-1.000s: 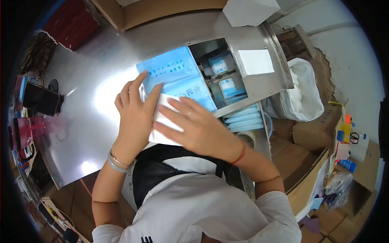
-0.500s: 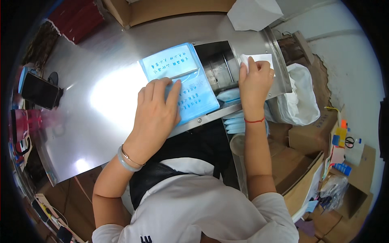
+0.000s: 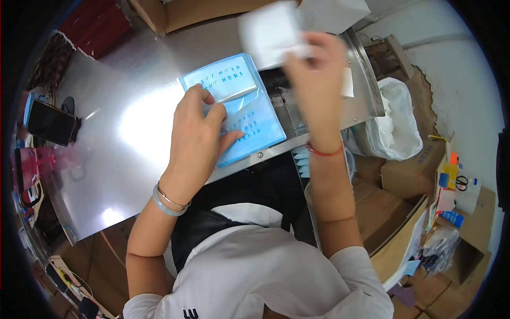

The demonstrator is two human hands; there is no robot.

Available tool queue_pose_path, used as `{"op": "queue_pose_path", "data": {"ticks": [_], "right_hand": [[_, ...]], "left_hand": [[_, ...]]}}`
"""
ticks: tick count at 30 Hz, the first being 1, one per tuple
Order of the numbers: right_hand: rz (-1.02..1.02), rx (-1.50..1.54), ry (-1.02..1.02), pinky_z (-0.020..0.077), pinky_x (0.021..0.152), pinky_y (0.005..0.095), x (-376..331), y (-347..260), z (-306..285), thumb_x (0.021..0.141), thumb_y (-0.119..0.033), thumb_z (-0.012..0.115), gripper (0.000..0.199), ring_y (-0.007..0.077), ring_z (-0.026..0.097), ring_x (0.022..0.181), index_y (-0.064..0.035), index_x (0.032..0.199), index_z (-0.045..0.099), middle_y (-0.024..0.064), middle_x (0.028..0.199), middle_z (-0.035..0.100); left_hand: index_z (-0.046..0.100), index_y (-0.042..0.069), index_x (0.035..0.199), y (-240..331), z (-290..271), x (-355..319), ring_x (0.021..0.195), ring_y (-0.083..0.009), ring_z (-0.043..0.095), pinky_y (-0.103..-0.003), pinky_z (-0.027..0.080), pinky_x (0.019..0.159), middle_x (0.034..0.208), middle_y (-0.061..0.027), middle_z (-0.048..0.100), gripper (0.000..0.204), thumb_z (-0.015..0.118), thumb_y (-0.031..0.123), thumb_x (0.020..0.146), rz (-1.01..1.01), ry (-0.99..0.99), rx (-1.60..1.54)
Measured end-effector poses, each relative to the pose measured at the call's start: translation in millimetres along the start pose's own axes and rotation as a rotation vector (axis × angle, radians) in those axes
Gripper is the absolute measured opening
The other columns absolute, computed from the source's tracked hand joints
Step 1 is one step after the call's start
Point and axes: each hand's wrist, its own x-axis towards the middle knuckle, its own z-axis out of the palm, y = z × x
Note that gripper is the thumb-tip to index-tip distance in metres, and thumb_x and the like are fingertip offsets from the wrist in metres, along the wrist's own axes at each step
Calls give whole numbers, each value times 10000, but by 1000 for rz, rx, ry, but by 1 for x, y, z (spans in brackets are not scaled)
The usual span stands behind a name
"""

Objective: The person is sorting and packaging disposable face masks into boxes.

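Observation:
A blue-and-white flat plastic packet (image 3: 260, 125) with blue print lies on the metal table near its front edge. My left hand (image 3: 195, 127) is over the packet's left side, its thumb stretched across the lower part and its fingers bent, with a gap between thumb and forefinger. Up and to the right, my right hand (image 3: 319, 69) grips a white folded sheet (image 3: 270, 34) by its right side. Both the sheet and that hand are smeared by motion. The sheet is raised above the table, beyond the packet's far right corner.
A dark rectangular opening (image 3: 281, 103) is set in the table (image 3: 106, 175) beside the packet. White paper (image 3: 348, 84) lies at its right. A white-lined bin (image 3: 406, 122) and cardboard boxes (image 3: 417, 173) stand right. A dark phone-like device (image 3: 52, 121) stands left; a cardboard box (image 3: 207, 16) is behind.
My right hand has lifted the white sheet from beside the opening and swung it up and to the left. My left hand's thumb and forefinger have spread apart over the packet.

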Motion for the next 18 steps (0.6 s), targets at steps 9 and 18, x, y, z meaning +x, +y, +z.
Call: {"op": "queue_pose_path", "data": {"ticks": [9, 18], "right_hand": [[-473, -404, -654, 476, 810, 412, -26, 16, 12, 718, -5, 591, 179, 308, 613, 806, -32, 860, 697, 137, 757, 636], [-283, -1041, 44, 456, 802, 416, -24, 74, -33, 822, -101, 663, 171, 330, 527, 886, 2, 949, 711, 123, 946, 580]], "left_hand": [[615, 27, 868, -3, 0, -6, 964, -319, 555, -424, 474, 856, 1007, -156, 517, 225, 751, 193, 796, -96, 44, -85], [725, 91, 797, 41, 51, 81, 945, -257, 540, -461, 362, 903, 907, -96, 611, 167, 592, 189, 827, 240, 1, 369]]}}
